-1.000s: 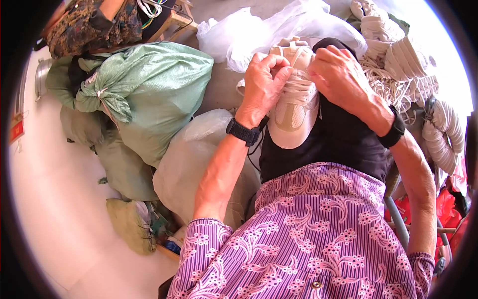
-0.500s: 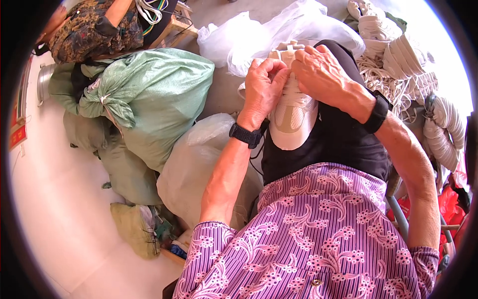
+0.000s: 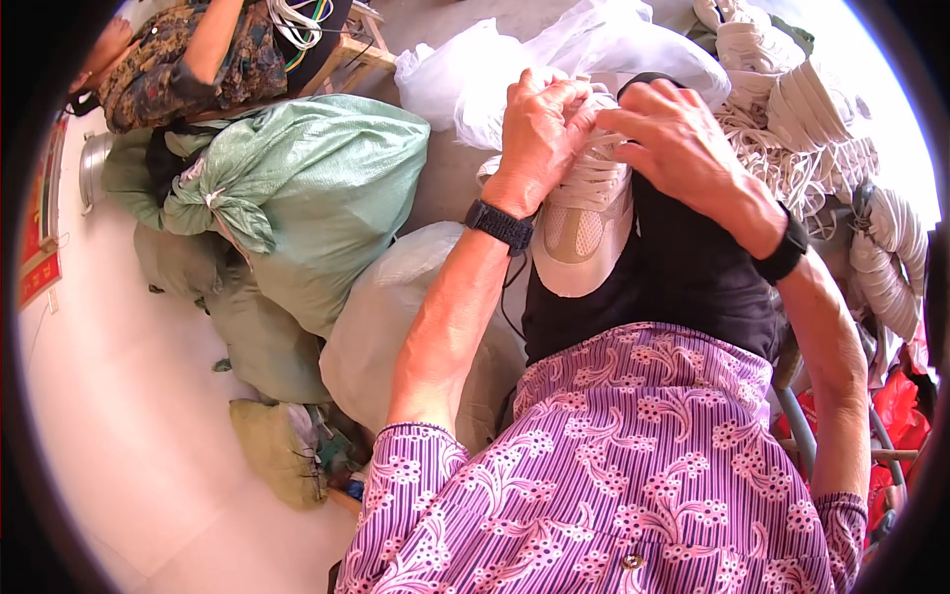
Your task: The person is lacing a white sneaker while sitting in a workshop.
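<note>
A white and beige sneaker rests on my black-clad thigh, its toe pointing back at me. Crossed pale shoelaces run up its front. My left hand is closed over the upper lacing, thumb and fingers pinched on what looks like a shoelace. My right hand hovers at the other side of the shoe's opening. Its index finger reaches to the left fingertips, while the thumb stands apart from it. Both hands partly hide the tongue and upper eyelets.
At the right lie pale laces and stacked white shoe pieces. White plastic bags sit beyond the shoe. Tied green sacks and a translucent bag stand left. Another person sits far left beside a wooden stool.
My left hand has moved slightly up and right over the laces. The right hand has shifted right and lower, its thumb and index finger spreading. The shoe stays on my thigh.
</note>
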A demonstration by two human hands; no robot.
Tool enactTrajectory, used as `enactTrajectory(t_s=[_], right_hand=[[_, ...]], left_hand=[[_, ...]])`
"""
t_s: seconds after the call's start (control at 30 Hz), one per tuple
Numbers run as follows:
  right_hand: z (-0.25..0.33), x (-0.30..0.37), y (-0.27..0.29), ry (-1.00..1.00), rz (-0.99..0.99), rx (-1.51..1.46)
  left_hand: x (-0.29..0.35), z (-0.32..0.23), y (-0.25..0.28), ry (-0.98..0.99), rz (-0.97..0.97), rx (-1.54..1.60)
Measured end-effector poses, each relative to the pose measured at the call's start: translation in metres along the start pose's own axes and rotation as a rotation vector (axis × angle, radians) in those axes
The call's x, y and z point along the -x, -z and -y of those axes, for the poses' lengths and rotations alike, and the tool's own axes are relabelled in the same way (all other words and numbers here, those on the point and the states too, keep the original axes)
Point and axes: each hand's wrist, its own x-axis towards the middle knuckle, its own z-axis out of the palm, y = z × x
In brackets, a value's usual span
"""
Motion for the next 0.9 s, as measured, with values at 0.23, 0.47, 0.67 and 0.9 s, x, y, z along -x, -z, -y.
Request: enactTrajectory(t_s=[0.23, 0.47, 0.67, 0.9], right_hand=[[-0.007, -0.001, -0.011, 0.001, 0.030, 0.105], [-0.185, 0.152, 0.091, -0.417, 0.130, 0.508], [-0.234, 0.265, 0.126, -0.789, 0.264, 0.556], [-0.078, 0.079, 0.046, -0.427, -0.041, -0.030]], left_hand=[[-0.004, 0.004, -0.001, 0.004, -0.033, 0.114], [0.036, 0.019, 0.034, 0.794, -0.250, 1.033], [0.031, 0.018, 0.025, 0.821, -0.253, 1.124], [0.027, 0.006, 0.035, 0.794, -0.197, 1.056]])
